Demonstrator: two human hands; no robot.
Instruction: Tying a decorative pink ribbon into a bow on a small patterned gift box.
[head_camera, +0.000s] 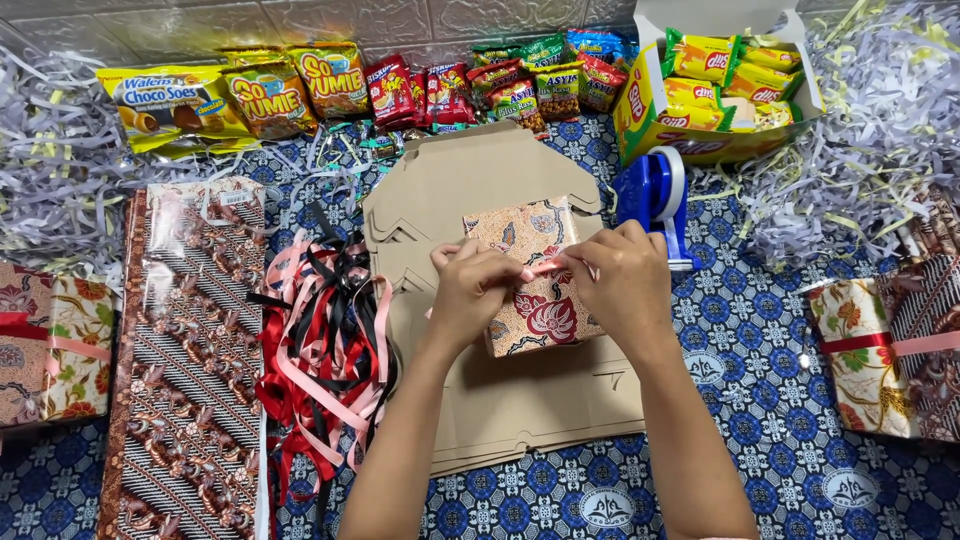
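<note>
The wrapped box (535, 290) lay with its long axis running away from the person, slightly tilted. The left hand (475, 290) and right hand (620, 285) pinched a pink ribbon (548, 266) across it.

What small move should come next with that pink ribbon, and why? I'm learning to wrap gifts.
Probably draw the pink ribbon snug across the batik-wrapped box. Both the left hand and the right hand pinch it above the box's middle, where it looks only laid across, with no knot showing. The box rests on flat cardboard.
</note>
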